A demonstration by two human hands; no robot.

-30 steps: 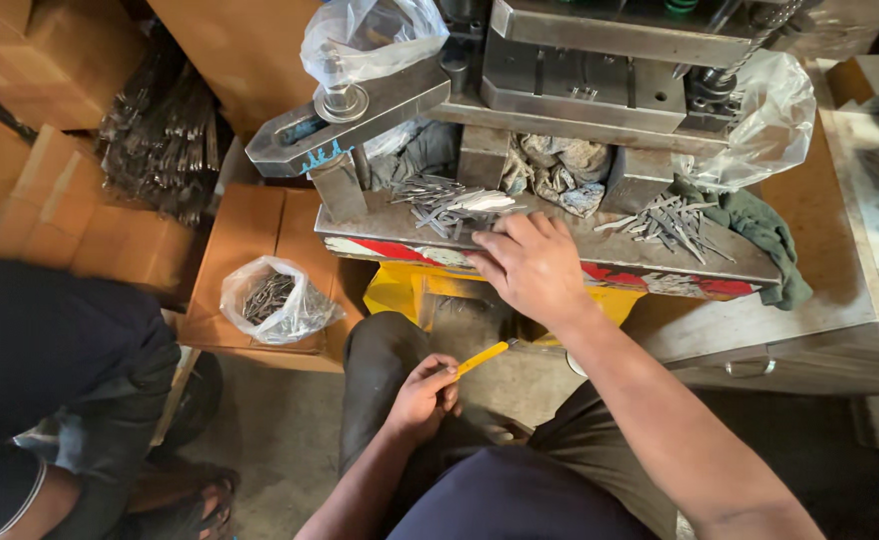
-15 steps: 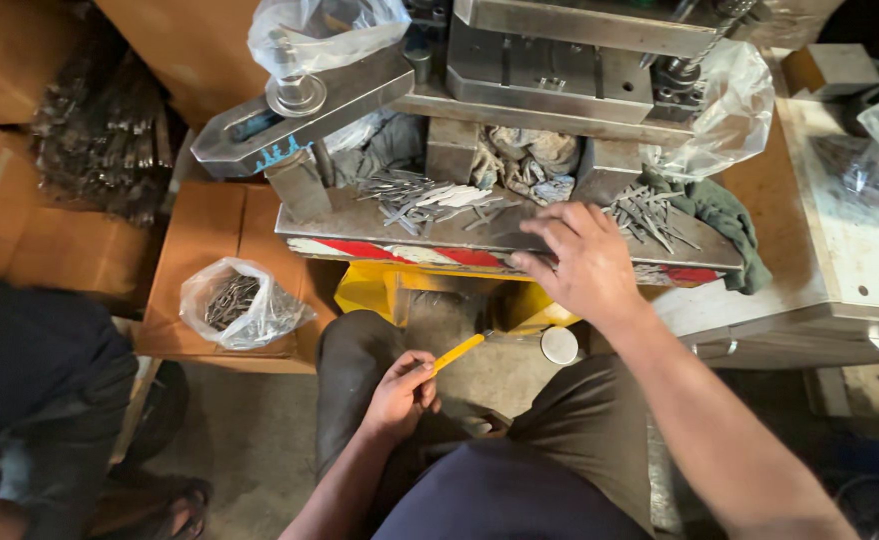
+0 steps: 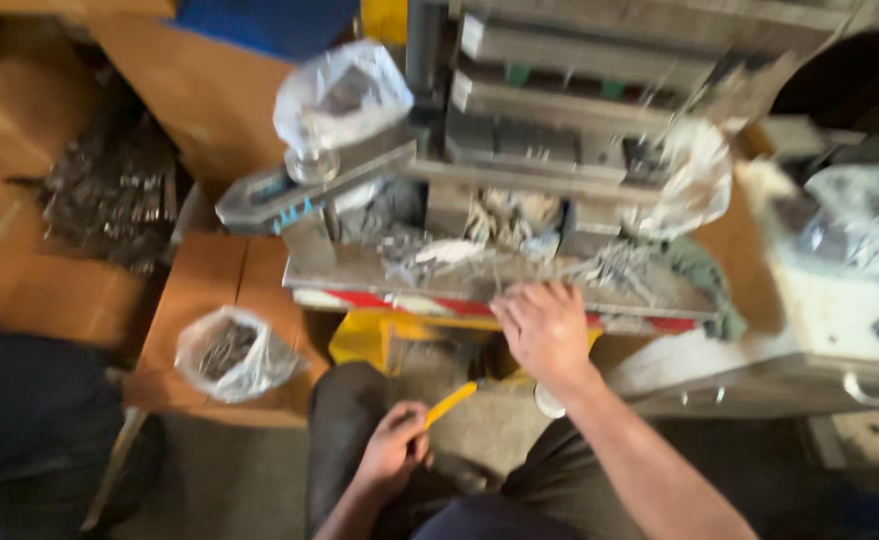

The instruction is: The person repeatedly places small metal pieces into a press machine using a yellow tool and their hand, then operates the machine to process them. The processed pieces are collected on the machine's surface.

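Right hand [image 3: 548, 330] lies flat and open on the press bed [image 3: 360, 270] among metal pieces [image 3: 440, 255]; sharp edges could cut it. Left hand [image 3: 395, 445] grips a yellow stick [image 3: 452, 403].

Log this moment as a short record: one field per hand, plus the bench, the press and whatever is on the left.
left hand: low over the lap, gripping a thin yellow stick
right hand: palm down on the front edge of the metal tray
tray contents: loose small metal pieces, blurred
machine: grey metal press behind the tray
left side: clear bag of metal parts on a wooden stool
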